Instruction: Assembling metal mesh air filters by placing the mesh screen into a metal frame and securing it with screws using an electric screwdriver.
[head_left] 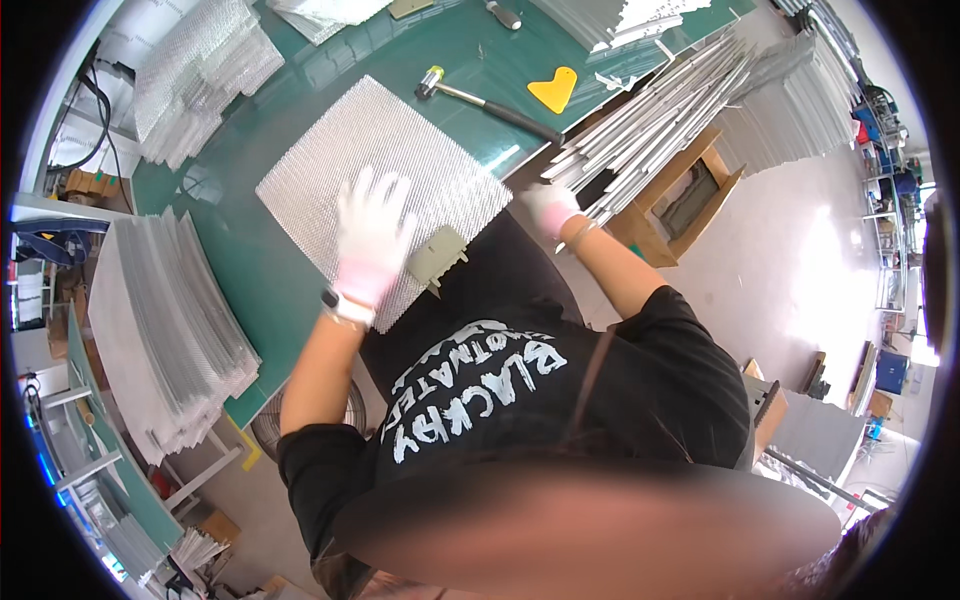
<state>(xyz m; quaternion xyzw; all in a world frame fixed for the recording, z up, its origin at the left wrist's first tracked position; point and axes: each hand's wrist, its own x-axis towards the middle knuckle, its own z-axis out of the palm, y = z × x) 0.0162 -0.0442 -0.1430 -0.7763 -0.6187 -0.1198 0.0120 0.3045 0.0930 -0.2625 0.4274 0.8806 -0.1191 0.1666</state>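
My left hand (372,228), in a white and pink glove, lies flat with fingers spread on a silvery mesh sheet (320,150). The sheet rests cornerwise on the green tabletop (390,60), its near corner reaching my lap. A small grey-green block (437,256) with a notched edge sits at the sheet's near edge, beside my left wrist. Off the table's right side, my gloved right hand (551,210) is closed at the near ends of a bundle of long, thin metal strips (650,125). What its fingers hold, if anything, is hidden.
Beyond the sheet lie a hammer (490,104) and a yellow scraper (554,90). Stacks of mesh sheets stand at the left (165,330) and far left (205,80). An open cardboard box (685,205) stands below the strips, with more sheets (790,100) behind it.
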